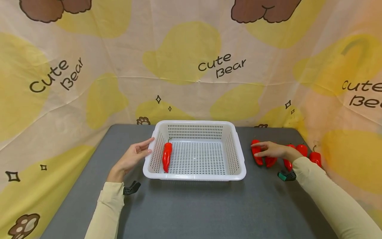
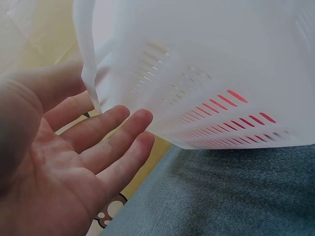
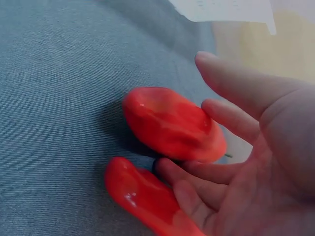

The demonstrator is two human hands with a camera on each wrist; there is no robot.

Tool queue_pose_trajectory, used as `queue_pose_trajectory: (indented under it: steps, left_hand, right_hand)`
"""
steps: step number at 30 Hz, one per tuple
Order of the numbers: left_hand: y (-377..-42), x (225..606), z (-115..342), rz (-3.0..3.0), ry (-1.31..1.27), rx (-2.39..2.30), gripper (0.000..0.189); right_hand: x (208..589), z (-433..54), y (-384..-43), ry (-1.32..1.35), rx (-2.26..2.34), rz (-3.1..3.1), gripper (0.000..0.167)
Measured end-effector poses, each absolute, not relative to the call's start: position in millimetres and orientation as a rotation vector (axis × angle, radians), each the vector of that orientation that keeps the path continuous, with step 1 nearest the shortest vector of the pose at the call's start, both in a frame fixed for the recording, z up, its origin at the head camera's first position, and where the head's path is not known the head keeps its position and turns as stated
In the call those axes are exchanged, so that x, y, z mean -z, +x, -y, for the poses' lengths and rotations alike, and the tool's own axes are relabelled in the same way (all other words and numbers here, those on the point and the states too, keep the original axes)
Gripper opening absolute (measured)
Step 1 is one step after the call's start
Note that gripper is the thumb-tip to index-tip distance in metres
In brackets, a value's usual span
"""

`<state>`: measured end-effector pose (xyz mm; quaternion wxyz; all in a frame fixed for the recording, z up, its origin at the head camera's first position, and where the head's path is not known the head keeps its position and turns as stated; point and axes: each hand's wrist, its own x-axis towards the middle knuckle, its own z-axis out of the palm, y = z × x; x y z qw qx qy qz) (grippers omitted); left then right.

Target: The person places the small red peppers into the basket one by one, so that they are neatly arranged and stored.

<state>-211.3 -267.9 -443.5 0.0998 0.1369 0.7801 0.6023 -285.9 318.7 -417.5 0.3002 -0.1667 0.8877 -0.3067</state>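
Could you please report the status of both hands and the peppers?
Left hand touching left side of basket. Right hand at leftmost loose pepper. One pepper in basket. Neighbouring pepper close by, may crowd the grasp.

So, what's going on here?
A person's left hand touches the rim of a white, rectangular, perforated plastic basket, which holds one long, glossy red pepper. The right hand is among more glossy red peppers on the dark grey tabletop, right of the basket, its fingers at the pepper closest to the basket, its thumb clear of it.
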Motion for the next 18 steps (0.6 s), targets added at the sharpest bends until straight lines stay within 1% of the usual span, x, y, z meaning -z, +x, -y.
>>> queue_pose_trajectory:
  steps: [10, 15, 18]
  left_hand:
    - [-211.8, 443.5, 267.8, -2.297, 0.412, -1.8, 0.063]
    - [-211.0, 443.4, 267.4, -2.293, 0.412, -1.798, 0.063]
    - [-210.6, 443.4, 267.1, -2.292, 0.407, -1.796, 0.063]
  right_hand:
    - [423.5, -306.6, -284.4, -0.624, 0.753, -2.565, 0.057]
    - [424.6, -310.1, -282.4, -0.589, 0.863, -2.565, 0.053]
    - [424.9, -314.9, -280.8, -0.526, 0.951, -2.521, 0.054]
